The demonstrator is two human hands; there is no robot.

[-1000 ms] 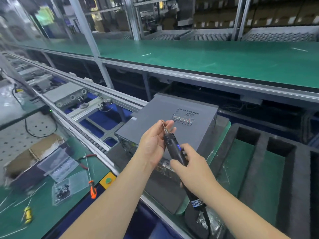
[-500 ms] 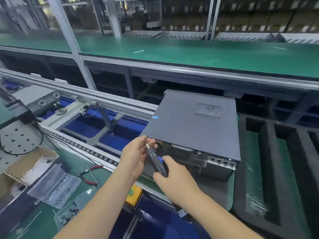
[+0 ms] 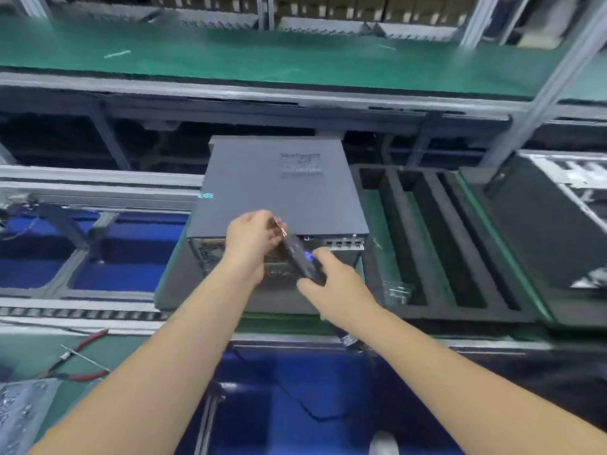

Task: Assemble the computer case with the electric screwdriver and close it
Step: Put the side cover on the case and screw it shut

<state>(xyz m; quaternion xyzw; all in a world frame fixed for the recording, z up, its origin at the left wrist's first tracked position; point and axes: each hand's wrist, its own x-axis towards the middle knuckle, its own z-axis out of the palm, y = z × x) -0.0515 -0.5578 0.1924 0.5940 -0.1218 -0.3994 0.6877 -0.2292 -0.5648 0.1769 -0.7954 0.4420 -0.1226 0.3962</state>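
Observation:
A grey computer case (image 3: 279, 192) lies flat in the middle of the bench, its top panel on and its rear port side facing me. My right hand (image 3: 331, 284) grips the black electric screwdriver (image 3: 300, 256), which shows a blue light and points up and to the left. My left hand (image 3: 253, 239) pinches the screwdriver's bit near its tip, just in front of the case's rear edge. Motion blur hides whether a screw sits on the tip.
A black foam tray (image 3: 427, 244) with long slots and a small plastic bag lies right of the case. Another case (image 3: 565, 205) is at the far right. Red-handled pliers (image 3: 78, 356) lie at lower left. Conveyor rails (image 3: 98, 188) run to the left.
The view has swung right, so the case now faces me squarely. Both hands with the screwdriver have come closer to the case's rear edge.

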